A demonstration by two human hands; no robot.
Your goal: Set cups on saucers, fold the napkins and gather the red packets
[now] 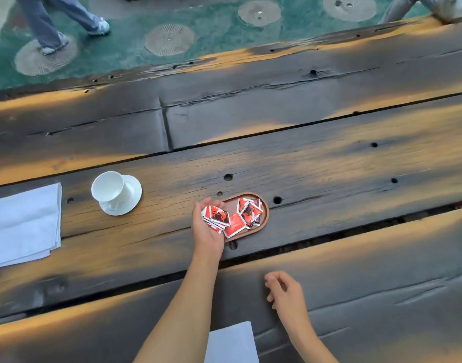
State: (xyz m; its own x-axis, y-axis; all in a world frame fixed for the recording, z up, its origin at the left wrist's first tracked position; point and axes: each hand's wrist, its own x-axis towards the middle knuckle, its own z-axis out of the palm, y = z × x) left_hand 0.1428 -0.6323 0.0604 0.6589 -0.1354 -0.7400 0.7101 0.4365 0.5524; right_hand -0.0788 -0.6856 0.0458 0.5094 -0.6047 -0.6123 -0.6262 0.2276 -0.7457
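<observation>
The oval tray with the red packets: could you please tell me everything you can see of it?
The oval tray is small, shallow and brown, wood-like, with a raised rim. It lies flat on the dark plank table, right of the cup and saucer. Red-and-white packets lie loosely in it. The left hand, palm up with more packets, covers its left end.

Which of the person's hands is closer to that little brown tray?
Left. The left hand lies palm up against the brown tray's near end, holding red packets. The right hand hangs empty over the nearer plank, apart from it.
</observation>
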